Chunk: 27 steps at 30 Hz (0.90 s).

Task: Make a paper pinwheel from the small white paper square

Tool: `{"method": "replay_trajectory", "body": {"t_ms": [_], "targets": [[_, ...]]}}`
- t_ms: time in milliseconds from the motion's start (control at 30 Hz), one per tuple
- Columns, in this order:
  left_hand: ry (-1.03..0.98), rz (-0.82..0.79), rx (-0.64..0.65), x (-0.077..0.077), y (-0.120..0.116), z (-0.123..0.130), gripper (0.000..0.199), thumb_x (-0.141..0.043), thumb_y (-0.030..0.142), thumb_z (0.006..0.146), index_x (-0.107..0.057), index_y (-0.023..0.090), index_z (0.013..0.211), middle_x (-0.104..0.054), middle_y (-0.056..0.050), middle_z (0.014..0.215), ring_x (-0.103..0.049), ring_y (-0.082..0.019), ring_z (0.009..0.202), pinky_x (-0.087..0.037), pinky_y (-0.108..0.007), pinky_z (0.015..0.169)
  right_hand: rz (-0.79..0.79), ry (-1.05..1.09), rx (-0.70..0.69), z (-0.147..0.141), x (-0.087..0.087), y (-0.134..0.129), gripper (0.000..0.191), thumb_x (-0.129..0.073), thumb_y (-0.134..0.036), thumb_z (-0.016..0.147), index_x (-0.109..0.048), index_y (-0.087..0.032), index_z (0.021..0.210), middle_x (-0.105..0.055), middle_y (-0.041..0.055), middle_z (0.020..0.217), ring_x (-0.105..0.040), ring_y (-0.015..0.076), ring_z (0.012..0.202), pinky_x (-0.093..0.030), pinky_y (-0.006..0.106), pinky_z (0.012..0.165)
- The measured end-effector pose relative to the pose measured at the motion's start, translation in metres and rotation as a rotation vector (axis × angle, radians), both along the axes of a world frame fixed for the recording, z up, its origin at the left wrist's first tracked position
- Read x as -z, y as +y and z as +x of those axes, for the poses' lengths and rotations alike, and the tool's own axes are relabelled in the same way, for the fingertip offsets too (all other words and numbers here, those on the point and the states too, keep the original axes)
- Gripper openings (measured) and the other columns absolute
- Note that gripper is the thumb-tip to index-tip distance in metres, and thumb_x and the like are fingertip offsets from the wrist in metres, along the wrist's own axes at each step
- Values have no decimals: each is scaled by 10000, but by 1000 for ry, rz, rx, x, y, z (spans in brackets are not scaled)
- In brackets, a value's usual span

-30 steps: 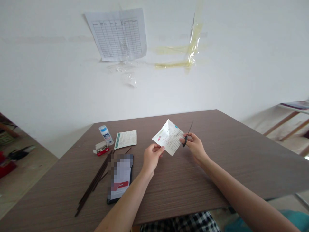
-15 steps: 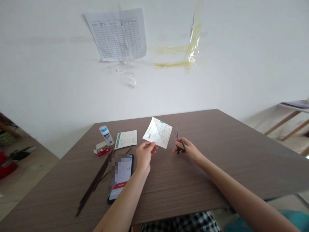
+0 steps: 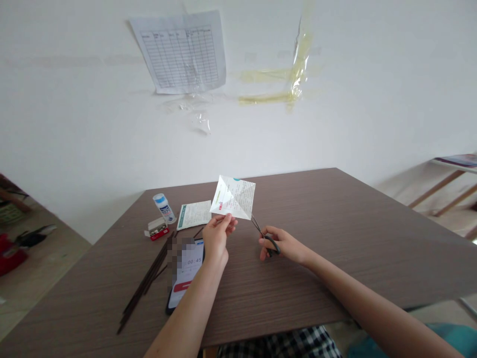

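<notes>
Item: folded printed paper sheet (image 3: 233, 197), held above the brown laminate table (image 3: 298, 283), pinched at its lower edge between thumb and fingers of the left hand (image 3: 216, 237). Right hand (image 3: 281, 247): fingers curled, grasping the black scissors (image 3: 270, 241) by the handles, tips at 11 o'clock, just beside the sheet. Smartphone (image 3: 185, 283) lies at 7 o'clock from the sheet, under the left forearm's edge.

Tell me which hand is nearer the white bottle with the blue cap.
Left. The left hand, holding up the folded paper, is to the bottle's right and closer; the right hand, holding the scissors, is farther right.
</notes>
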<state>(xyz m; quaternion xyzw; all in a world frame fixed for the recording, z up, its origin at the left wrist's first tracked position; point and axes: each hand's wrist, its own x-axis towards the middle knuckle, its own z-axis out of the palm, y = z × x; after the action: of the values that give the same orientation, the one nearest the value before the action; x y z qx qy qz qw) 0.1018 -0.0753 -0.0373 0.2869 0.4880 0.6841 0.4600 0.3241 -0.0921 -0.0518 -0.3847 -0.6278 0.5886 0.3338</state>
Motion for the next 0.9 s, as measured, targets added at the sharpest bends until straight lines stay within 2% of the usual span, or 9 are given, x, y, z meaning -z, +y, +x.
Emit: {"method": "replay_trajectory", "body": {"t_ms": [100,300,600,900], "targets": [[5,-15,20,-1,-1,1,452,-1114,407,616,-772,188,817,-856,-76,826,-836,-231,778,-637,-311,702,5,-12,7,-2,-2,-2,544,-924,-748,820,-655,-286,919,-854,64,732,-671,256,689,-518,394,698],[-1,-40,64,-1,-4,5,432,-1109,371,615,-760,191,794,-858,-76,825,-830,-224,775,-621,-301,699,16,-19,39,-4,-1,-3,576,-915,-791,804,-641,-299,925,-846,77,736,-662,279,714,-479,439,730],[-27,-50,86,-3,-6,9,417,-1126,337,588,-783,182,767,-842,-61,767,-808,-192,725,-597,-265,662,69,-70,4,-1,12,6,627,-834,-838,880,-610,-267,1012,-843,59,771,-670,223,727,-508,378,748],[-44,-53,78,-5,-7,11,435,-1141,330,548,-779,182,738,-849,-64,760,-806,-188,713,-582,-255,644,68,-87,1,0,11,6,625,-824,-824,885,-600,-263,1046,-839,71,772,-661,232,737,-508,390,759]]}}
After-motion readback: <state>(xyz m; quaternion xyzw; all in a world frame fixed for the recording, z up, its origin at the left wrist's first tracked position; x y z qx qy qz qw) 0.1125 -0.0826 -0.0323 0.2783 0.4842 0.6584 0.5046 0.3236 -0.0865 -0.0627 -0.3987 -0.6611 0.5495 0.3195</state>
